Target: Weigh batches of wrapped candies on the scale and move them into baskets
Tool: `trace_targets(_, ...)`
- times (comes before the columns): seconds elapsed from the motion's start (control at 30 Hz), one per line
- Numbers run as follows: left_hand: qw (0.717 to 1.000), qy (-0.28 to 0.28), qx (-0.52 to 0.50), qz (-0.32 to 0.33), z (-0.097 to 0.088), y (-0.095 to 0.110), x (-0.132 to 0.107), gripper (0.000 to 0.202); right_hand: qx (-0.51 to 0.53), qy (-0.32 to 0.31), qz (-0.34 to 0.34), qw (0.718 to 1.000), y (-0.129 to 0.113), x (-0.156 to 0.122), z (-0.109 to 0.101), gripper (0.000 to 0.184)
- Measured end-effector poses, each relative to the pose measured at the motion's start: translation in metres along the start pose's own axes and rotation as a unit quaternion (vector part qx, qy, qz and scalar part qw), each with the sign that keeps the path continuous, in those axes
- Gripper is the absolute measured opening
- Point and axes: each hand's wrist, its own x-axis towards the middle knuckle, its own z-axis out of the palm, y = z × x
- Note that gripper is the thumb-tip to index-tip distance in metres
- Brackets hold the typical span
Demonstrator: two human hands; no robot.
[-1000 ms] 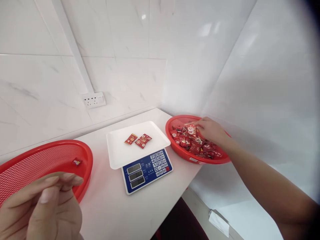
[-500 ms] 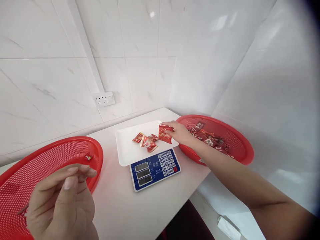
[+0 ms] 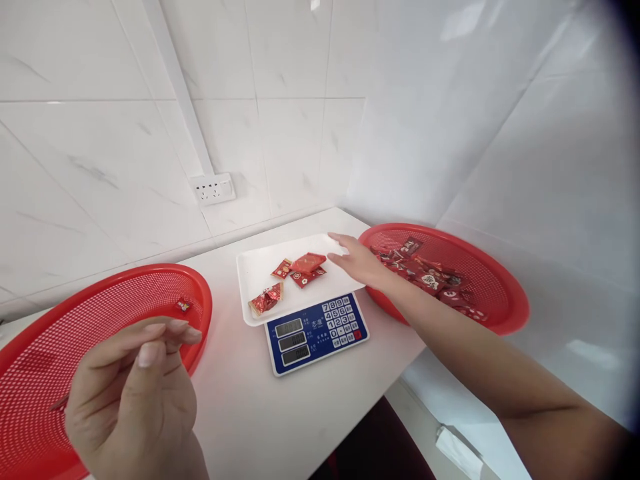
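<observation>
My right hand point(image 3: 356, 259) is over the right edge of the white weighing tray point(image 3: 255, 267), thumb and fingers apart, holding nothing. Just beyond its thumb, a flat red packet point(image 3: 308, 263) lies on top of other small red packets. A red wrapped candy point(image 3: 267, 299) rests by itself near the tray's front left corner. The tray sits on a blue-faced digital scale point(image 3: 317, 332). At the lower left my left hand point(image 3: 135, 393) hangs in front of a red basket, loosely curled with the thumb off the fingertips and nothing visible in it.
The left red mesh basket point(image 3: 203, 293) has a small colourful packet point(image 3: 183, 305) inside. A right red basket point(image 3: 510, 313) holds several red packets point(image 3: 430, 280). Both stand on a white table point(image 3: 240, 413) against a tiled wall with a power socket point(image 3: 214, 189).
My right hand has let go of the flat red packet, which now lies on the other packets. One candy has shifted to the tray's front left. My left hand keeps its pose.
</observation>
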Motion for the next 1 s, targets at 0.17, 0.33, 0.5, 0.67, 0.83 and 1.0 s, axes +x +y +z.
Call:
trace_targets(0.17, 0.999, -0.02, -0.047, -0.002, 0.004, 0.001, 0.0, 0.01, -0.132, -0.153, -0.205, 0.958, -0.035, -0.03, 0.034, 0.047)
trace_targets(0.33, 0.998, -0.047, -0.048, 0.001, 0.005, 0.0, -0.001, 0.012, -0.199, -0.215, -0.281, 0.914, -0.063, -0.041, 0.067, 0.052)
trace_targets(0.5, 0.997, -0.053, -0.052, 0.012, 0.004, 0.001, -0.003, 0.013, -0.203, -0.219, -0.283, 0.911, -0.061, -0.036, 0.069, 0.048)
trace_targets(0.67, 0.997, -0.055, -0.06, -0.008, 0.007, 0.003, -0.003, 0.012, -0.21, -0.271, -0.241, 0.908, -0.049, -0.039, 0.057, 0.048)
trace_targets(0.83, 0.996, -0.064, -0.064, -0.002, 0.007, 0.005, -0.004, 0.013, -0.233, -0.269, -0.216, 0.909, -0.044, -0.042, 0.058, 0.049)
trace_targets(1.0, 0.998, -0.056, -0.041, 0.0, 0.007, 0.005, -0.005, 0.011, -0.245, -0.227, -0.157, 0.929, -0.041, -0.039, 0.049, 0.051)
